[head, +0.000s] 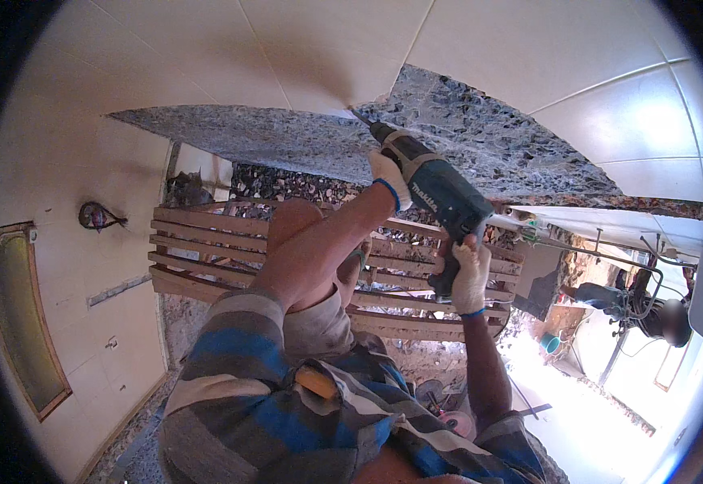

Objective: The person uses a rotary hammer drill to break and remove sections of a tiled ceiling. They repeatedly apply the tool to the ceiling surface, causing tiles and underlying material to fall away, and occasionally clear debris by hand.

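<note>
A teal and black Makita rotary hammer (442,187) is held up at a slant in front of me. My left hand (390,176), in a white knit glove with a blue cuff, wraps its front part behind the chuck. My right hand (471,275), gloved the same way, grips the rear handle; the trigger finger is hard to make out. The thin bit (360,115) points up and left, its tip at the lower edge of the cream wall tiles (327,48). Below that edge runs a strip of rough bare concrete (448,121).
Under me is a slatted wooden platform (206,239), with rubble (303,183) beyond it. Wires stick out of a wall hole (98,216) at left. Metal pipes (599,247), a teal bucket (550,342) and another person (606,299) are at right.
</note>
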### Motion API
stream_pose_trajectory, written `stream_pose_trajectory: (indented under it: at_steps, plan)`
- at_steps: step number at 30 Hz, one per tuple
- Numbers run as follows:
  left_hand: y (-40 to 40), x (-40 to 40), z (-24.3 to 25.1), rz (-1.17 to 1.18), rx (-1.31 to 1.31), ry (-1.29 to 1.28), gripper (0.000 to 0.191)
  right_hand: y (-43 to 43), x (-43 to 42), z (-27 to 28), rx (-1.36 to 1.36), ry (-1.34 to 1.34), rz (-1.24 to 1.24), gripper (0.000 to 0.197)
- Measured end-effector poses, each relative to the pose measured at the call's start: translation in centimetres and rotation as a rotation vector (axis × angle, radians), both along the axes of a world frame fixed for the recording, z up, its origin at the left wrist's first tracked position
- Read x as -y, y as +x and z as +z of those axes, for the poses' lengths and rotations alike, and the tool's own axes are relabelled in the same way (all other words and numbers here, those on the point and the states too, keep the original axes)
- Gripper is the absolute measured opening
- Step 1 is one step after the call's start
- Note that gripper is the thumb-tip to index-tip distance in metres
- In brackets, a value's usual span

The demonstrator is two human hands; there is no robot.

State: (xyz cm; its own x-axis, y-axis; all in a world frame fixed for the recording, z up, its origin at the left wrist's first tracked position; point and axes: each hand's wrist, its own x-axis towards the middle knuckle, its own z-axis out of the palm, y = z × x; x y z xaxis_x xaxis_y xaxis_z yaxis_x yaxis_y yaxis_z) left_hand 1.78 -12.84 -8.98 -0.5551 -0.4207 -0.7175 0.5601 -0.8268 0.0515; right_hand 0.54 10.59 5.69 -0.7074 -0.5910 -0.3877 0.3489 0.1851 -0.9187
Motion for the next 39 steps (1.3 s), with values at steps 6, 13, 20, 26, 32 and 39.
stream_pose_trajectory:
  at_steps: [6, 13, 20, 26, 32, 39]
  plan:
    - [1.6, -0.6, -2.0, -0.022, -0.018, -0.077, 0.07, 2.3, -1.5, -2.2, -0.045, 0.025, -0.001, 0.013]
    - [2.3, -1.3, 0.4, -0.089, 0.007, -0.058, 0.077, 4.5, -2.1, -1.0, -0.125, 0.034, 0.011, 0.017]
    - [2.3, -1.2, 0.6, -0.07, -0.007, 0.017, 0.078, 4.1, -1.2, -2.3, 0.14, -0.075, -0.059, 0.022]
    - [0.2, -1.0, -0.7, -0.051, 0.061, 0.046, 0.077, 1.9, -1.6, -3.4, 0.171, -0.115, -0.082, 0.026]
    - [-1.2, -0.9, -2.1, 0.008, 0.099, 0.034, 0.075, -0.1, -1.0, -3.5, 0.202, -0.132, -0.103, 0.039]
    - [-3.2, -0.4, -2.0, -0.05, 0.411, 0.101, 0.075, -2.6, 0.0, -1.9, 0.179, -0.13, -0.033, 0.028]
